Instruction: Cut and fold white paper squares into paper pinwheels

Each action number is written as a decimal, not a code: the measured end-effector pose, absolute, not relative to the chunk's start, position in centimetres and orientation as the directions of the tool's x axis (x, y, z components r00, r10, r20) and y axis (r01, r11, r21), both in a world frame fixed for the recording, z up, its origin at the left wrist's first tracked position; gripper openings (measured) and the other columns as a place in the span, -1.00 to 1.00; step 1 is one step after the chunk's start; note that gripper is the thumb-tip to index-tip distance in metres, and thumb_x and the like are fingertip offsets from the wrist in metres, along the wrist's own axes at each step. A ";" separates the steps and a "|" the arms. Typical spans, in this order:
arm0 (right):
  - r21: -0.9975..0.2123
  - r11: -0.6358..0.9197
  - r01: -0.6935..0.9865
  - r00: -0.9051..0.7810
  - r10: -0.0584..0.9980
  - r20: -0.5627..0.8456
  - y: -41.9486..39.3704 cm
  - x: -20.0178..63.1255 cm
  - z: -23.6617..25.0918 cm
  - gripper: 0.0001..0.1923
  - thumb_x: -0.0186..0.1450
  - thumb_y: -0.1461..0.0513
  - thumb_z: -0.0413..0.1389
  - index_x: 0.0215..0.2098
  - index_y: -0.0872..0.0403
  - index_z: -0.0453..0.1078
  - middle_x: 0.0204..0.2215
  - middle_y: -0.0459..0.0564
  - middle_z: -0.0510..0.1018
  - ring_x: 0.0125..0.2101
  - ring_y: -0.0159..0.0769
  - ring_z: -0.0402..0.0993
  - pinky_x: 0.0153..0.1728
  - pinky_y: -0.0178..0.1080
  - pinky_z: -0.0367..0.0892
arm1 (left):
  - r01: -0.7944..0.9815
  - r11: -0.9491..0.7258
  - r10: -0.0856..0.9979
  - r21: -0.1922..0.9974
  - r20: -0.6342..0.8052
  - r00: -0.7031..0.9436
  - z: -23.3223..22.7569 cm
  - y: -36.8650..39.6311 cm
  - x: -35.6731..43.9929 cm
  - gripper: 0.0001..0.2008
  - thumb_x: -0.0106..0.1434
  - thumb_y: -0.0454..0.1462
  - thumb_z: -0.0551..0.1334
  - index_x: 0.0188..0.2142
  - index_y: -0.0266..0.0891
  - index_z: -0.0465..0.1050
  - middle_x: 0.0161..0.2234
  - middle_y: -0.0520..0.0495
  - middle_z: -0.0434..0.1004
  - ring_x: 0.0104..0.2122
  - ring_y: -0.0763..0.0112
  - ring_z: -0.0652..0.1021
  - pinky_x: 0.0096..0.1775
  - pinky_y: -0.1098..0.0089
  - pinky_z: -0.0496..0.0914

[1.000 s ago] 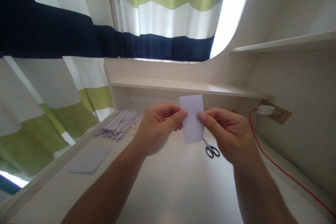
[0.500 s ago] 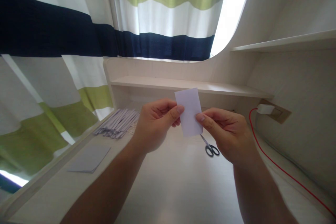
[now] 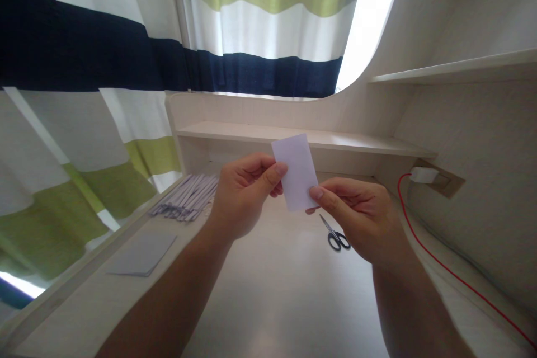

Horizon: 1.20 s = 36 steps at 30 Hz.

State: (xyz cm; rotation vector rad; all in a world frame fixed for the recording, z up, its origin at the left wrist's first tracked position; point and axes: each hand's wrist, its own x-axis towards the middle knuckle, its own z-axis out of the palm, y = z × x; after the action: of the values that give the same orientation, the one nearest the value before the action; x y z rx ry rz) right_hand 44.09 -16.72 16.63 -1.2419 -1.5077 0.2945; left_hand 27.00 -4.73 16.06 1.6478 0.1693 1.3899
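While you hold the small white paper rectangle (image 3: 296, 170) in the air above the worktop (image 3: 285, 285), it sits a little higher and more to the left than a second ago, and its top now leans to the left. Your left hand (image 3: 244, 196) pinches the left edge between thumb and fingers. Your right hand (image 3: 363, 215) pinches also, but its thumb is lower on the right edge than before, near the bottom corner, and a fingertip shows below. This seems to mean that you are turning the paper and adjusting the grip, not releasing it. The blades of the scissors (image 3: 331, 230), partly covered a second ago, are now visible beside your right hand.

As for containers, you have none recognisable in view; the loose things lie directly on the worktop. Near its left border are a pile of thin pale strips (image 3: 187, 196) with greyish ends and, closer to you, a few flat paper sheets (image 3: 142, 254). Some small pale pieces (image 3: 208, 208) beside the strips are too hidden to identify.
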 end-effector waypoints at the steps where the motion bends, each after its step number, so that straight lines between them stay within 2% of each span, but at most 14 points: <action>1: -0.746 0.422 0.514 0.147 0.814 0.562 -16.7 44.1 16.6 -0.75 0.40 0.07 0.28 -0.36 -0.01 0.68 -0.45 -0.08 0.70 -0.42 -0.34 0.59 -0.38 -0.33 0.41 | -0.447 -0.544 0.627 0.710 0.698 0.345 16.1 -4.7 27.0 -0.82 0.33 -0.20 0.41 -0.38 -0.23 0.64 -0.53 0.04 0.57 -0.52 0.54 0.52 -0.45 0.54 0.44; 5: -0.772 0.438 0.460 0.121 0.831 0.544 -16.6 44.1 16.7 -0.77 0.39 0.06 0.29 -0.33 -0.01 0.68 -0.41 -0.06 0.71 -0.40 -0.32 0.60 -0.36 -0.32 0.44 | -0.450 -0.533 0.624 0.716 0.692 0.362 16.0 -4.7 26.9 -0.83 0.33 -0.19 0.41 -0.37 -0.23 0.64 -0.53 0.03 0.56 -0.52 0.53 0.52 -0.45 0.51 0.44; 8: -0.772 0.457 0.441 0.165 0.804 0.571 -16.5 44.0 16.8 -0.77 0.40 0.07 0.28 -0.34 0.00 0.67 -0.42 -0.07 0.68 -0.42 -0.34 0.56 -0.39 -0.34 0.42 | -0.420 -0.533 0.601 0.734 0.678 0.424 16.0 -4.9 26.7 -0.81 0.33 -0.20 0.41 -0.40 -0.23 0.64 -0.53 0.03 0.56 -0.51 0.52 0.52 -0.43 0.50 0.45; 18: -0.758 0.452 0.471 0.231 0.766 0.600 -16.7 43.8 16.7 -0.76 0.39 0.13 0.27 -0.42 0.00 0.63 -0.51 -0.12 0.59 -0.48 -0.38 0.46 -0.47 -0.35 0.34 | -0.402 -0.514 0.583 0.758 0.652 0.485 16.1 -5.2 26.8 -0.78 0.32 -0.20 0.41 -0.45 -0.22 0.62 -0.52 0.02 0.56 -0.49 0.51 0.52 -0.41 0.49 0.45; 24: -0.767 0.484 0.420 0.231 0.761 0.606 -16.7 43.7 16.9 -0.79 0.40 0.13 0.25 -0.37 -0.02 0.64 -0.44 -0.10 0.64 -0.42 -0.32 0.53 -0.39 -0.29 0.43 | -0.375 -0.509 0.553 0.775 0.628 0.547 16.2 -5.5 26.5 -0.76 0.32 -0.18 0.41 -0.44 -0.24 0.61 -0.50 -0.02 0.57 -0.47 0.46 0.53 -0.40 0.46 0.46; 28: -0.771 0.454 0.446 0.277 0.749 0.602 -16.9 43.5 17.0 -0.78 0.39 0.10 0.26 -0.39 -0.01 0.62 -0.45 -0.04 0.64 -0.42 -0.25 0.53 -0.40 -0.22 0.45 | -0.352 -0.516 0.547 0.781 0.617 0.566 16.4 -5.7 26.4 -0.73 0.32 -0.18 0.40 -0.47 -0.26 0.60 -0.50 -0.05 0.58 -0.47 0.43 0.54 -0.40 0.43 0.47; 32: -0.761 0.442 0.474 0.272 0.749 0.604 -16.9 43.5 17.0 -0.77 0.38 0.09 0.27 -0.40 0.00 0.62 -0.47 -0.04 0.64 -0.44 -0.25 0.52 -0.43 -0.22 0.45 | -0.357 -0.515 0.551 0.780 0.620 0.559 16.4 -5.6 26.5 -0.72 0.31 -0.17 0.40 -0.49 -0.26 0.59 -0.51 -0.05 0.57 -0.48 0.43 0.53 -0.40 0.44 0.47; 36: -0.772 0.463 0.435 0.269 0.752 0.602 -16.5 43.7 16.8 -0.85 0.37 0.12 0.28 -0.34 -0.04 0.64 -0.41 -0.06 0.67 -0.42 -0.26 0.56 -0.40 -0.23 0.46 | -0.341 -0.505 0.543 0.793 0.599 0.589 16.4 -5.6 26.4 -0.76 0.30 -0.15 0.41 -0.43 -0.26 0.62 -0.48 -0.06 0.59 -0.46 0.42 0.54 -0.39 0.43 0.47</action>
State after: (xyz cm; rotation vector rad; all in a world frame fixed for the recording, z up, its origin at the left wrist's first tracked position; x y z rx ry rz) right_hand 43.68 -16.51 16.84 -1.1551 -1.3599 0.2949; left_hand 26.39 -5.56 16.38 1.8013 0.1645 1.0875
